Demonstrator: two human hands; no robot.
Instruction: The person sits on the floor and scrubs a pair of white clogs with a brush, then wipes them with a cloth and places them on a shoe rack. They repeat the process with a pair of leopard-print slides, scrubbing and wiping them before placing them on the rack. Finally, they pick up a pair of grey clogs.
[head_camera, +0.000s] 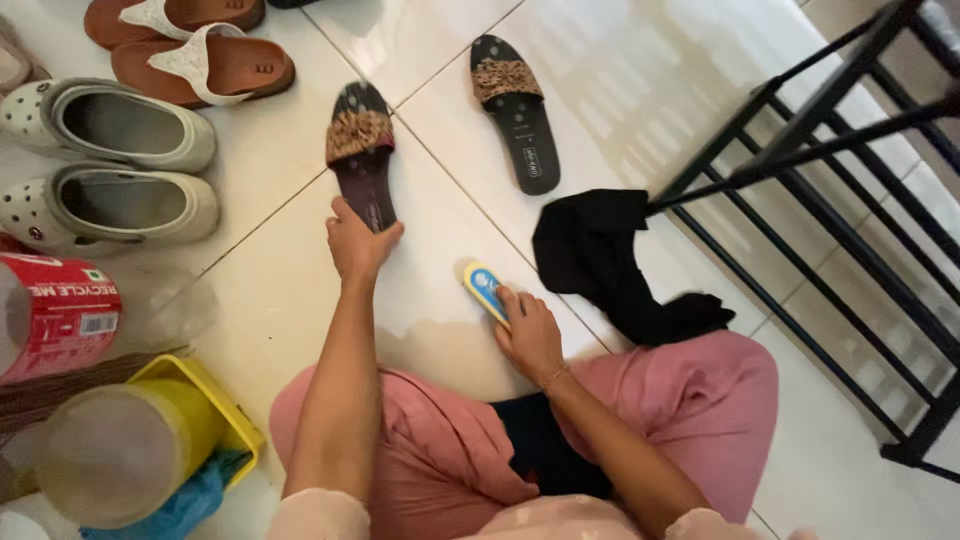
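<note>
My left hand (357, 243) grips the heel end of a dark slipper (362, 150) with a leopard-print strap, which lies on the white tiled floor. Its matching slipper (517, 110) lies apart to the right, pointing away from me. My right hand (528, 330) rests on the floor and holds a small blue and yellow brush (485, 287) against the tile. I sit on the floor with pink trousers over my knees.
A black cloth (610, 262) lies crumpled to the right of the brush. A black metal shoe rack (850, 200) stands at right. Grey clogs (110, 160) and brown sandals (195, 45) sit at upper left. A yellow bin (210, 400) and plastic bottles (60, 315) are at lower left.
</note>
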